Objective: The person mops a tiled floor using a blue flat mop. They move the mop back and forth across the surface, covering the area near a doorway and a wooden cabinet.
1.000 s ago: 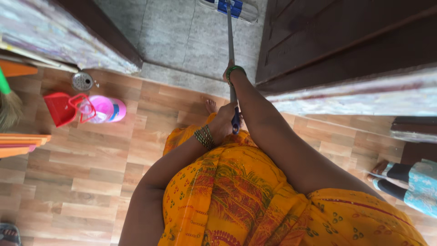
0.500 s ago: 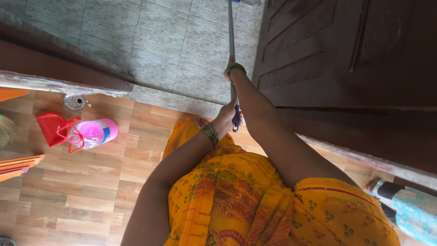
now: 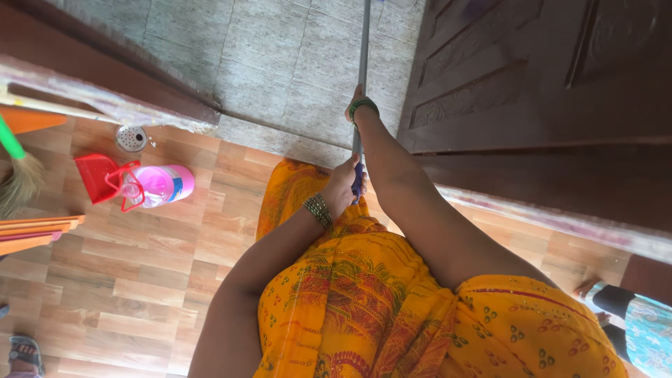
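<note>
Doorway between two floors: wood-pattern floor (image 3: 140,280) under the person, grey tiled floor (image 3: 280,63) beyond the threshold. Dark carved wooden door (image 3: 546,77) stands open at right.

Mop handle (image 3: 363,49): thin grey pole running from the hands up and out of the top of the view over the grey tiles; its head is not in view. Lower end carries a blue grip, partly hidden by the fingers.

Left hand (image 3: 343,185): fingers wrapped shut around the blue grip at the pole's near end; bangles on the wrist.
Right hand (image 3: 357,105): farther up the pole, green bangle at the wrist; the hand is seen mostly edge-on, fingers appear curled around the pole, though the fingertips are hidden.

Handling, as a judgement: pole looks light, stiff and smooth, so it could slip or twist in a loose grasp. Two holds set apart, one at the padded end and one on the bare shaft, suit it for control.

Nearby, left of the person: red dustpan (image 3: 94,175) touching a pink plastic jug (image 3: 154,185) lying on its side; round metal floor drain (image 3: 131,138) just above them; a broom (image 3: 17,175) at the left edge. Another person's foot (image 3: 24,348) at lower left.
</note>
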